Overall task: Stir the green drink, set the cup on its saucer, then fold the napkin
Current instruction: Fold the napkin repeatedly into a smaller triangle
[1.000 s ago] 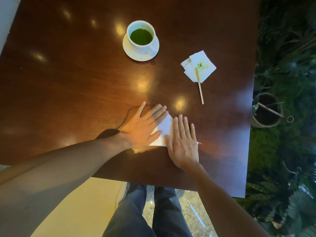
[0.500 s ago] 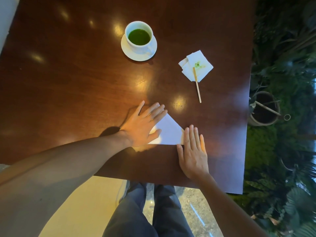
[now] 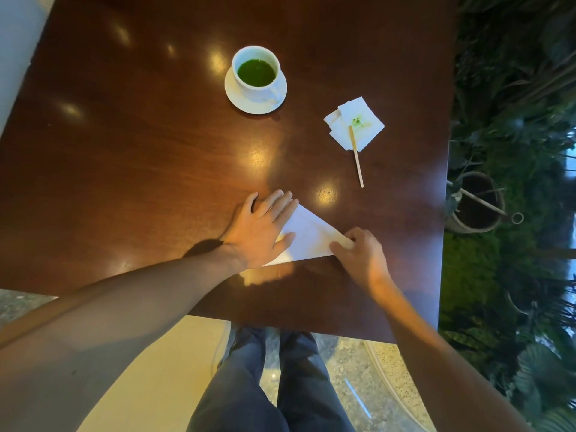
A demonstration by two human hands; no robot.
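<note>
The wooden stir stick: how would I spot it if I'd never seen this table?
Start at the white cup of green drink, then look right to the green-stained napkin. The wooden stir stick lies with one end on it, pointing toward the person: the only thin, tan thing there.

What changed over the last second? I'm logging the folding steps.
The right hand slid right off the napkin, baring a triangle, and now pinches its right corner. The left hand stays flat on it. Cup, stirrer unmoved.
</note>
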